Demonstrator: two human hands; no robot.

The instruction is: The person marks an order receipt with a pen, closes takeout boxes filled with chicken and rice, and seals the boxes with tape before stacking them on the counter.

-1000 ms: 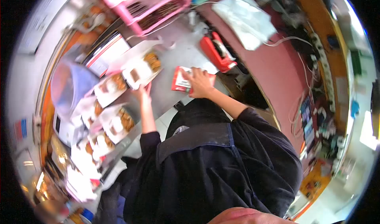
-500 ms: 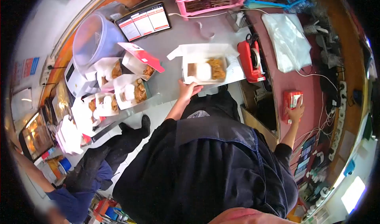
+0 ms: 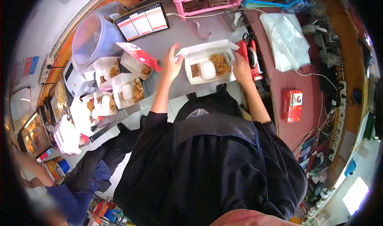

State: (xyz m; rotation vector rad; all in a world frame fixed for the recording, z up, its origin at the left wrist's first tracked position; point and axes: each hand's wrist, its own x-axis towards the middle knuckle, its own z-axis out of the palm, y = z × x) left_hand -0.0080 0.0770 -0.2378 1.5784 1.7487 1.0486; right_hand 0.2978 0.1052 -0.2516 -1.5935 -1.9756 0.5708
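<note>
1. Handling open food box (image 3: 207, 80) at metal table's (image 3: 179, 34) front edge, near right corner.
2. Left hand (image 3: 171, 65) open, fingers apart, beside lid (image 3: 207, 48); right hand (image 3: 242, 71) at box's right side, can't tell grip.
3. Done: fried food (image 3: 220, 64), white bundle (image 3: 208, 69) inside.
4. Remaining: lid unclosed; filled boxes (image 3: 129, 103) toward table's left end also open.

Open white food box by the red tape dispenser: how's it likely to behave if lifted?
The open box looks like thin card, so it'll probably flex if squeezed. Its lid stands unfastened and may swing. The fried food and white mound sit uncovered, so tilting might spill them.
</note>
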